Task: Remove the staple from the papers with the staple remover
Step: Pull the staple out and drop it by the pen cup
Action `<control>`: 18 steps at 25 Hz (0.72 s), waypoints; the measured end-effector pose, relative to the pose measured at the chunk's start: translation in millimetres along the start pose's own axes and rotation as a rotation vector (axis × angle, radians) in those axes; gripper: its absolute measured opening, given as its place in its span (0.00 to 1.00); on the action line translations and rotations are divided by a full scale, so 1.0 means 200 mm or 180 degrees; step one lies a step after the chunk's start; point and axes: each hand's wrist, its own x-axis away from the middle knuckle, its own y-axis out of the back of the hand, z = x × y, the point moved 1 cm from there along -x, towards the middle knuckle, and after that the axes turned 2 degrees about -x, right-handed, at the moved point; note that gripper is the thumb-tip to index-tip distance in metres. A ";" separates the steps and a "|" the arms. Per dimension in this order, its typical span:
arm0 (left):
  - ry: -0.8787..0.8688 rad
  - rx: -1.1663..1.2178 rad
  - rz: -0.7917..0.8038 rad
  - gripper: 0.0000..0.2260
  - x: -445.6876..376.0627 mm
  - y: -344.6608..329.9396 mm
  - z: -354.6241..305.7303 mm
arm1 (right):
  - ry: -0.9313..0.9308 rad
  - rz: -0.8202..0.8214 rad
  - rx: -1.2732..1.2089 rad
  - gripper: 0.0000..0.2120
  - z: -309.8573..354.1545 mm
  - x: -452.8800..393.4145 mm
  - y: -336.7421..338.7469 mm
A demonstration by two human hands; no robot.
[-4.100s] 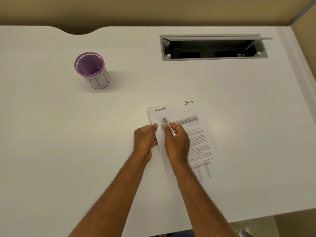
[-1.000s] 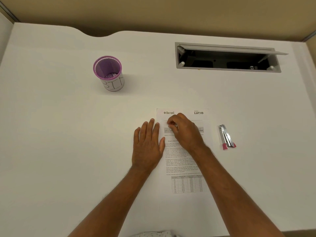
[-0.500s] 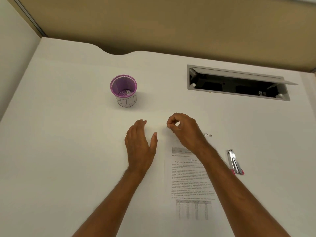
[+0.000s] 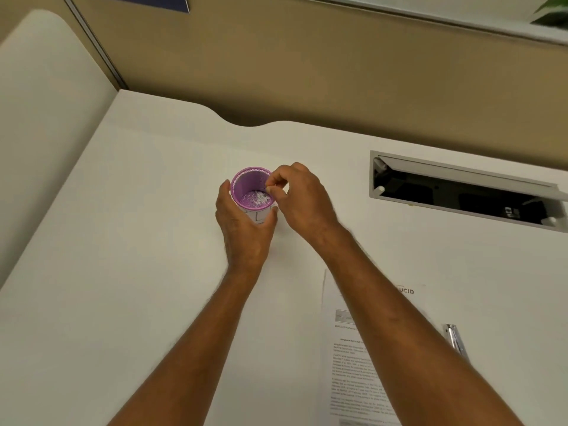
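A purple mesh cup [image 4: 249, 183] stands mid-desk with several loose staples in its bottom. My left hand [image 4: 242, 229] is wrapped around the cup's near side. Over the cup's right rim my right hand [image 4: 302, 199] is pinched at the fingertips; whether a staple sits in the pinch is too small to tell. The printed papers [image 4: 353, 358] lie flat at the lower right, partly under my right forearm. Just right of the papers, the metal staple remover [image 4: 455, 338] rests on the desk, away from both hands.
The white desk [image 4: 123, 272] runs to a tan partition at the back. An open grey cable hatch [image 4: 461, 192] is set into the desk at the right. A white panel borders the desk on the left.
Both hands moved away from the papers, forward and left to the purple cup. The left hand took hold of the cup. The staple remover was put down earlier beside the papers. The camera tilted up.
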 end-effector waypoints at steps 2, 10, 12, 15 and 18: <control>0.0015 0.0059 0.0014 0.44 -0.03 -0.01 0.02 | 0.0012 0.0062 0.0085 0.06 0.00 -0.04 -0.06; -0.0103 0.0142 0.0011 0.41 -0.05 -0.01 0.06 | -0.0114 -0.0021 -0.0104 0.11 -0.02 -0.05 -0.11; -0.0122 0.0035 -0.0036 0.42 -0.05 -0.01 0.05 | -0.0135 -0.0207 -0.0244 0.10 -0.04 0.01 -0.07; -0.0083 -0.0168 -0.0149 0.43 0.02 0.00 0.04 | -0.0248 -0.0646 -0.0591 0.06 -0.17 0.25 0.04; -0.0112 -0.0465 -0.0181 0.38 0.25 0.02 0.07 | -0.0628 -0.1000 -0.0784 0.07 -0.37 0.60 0.13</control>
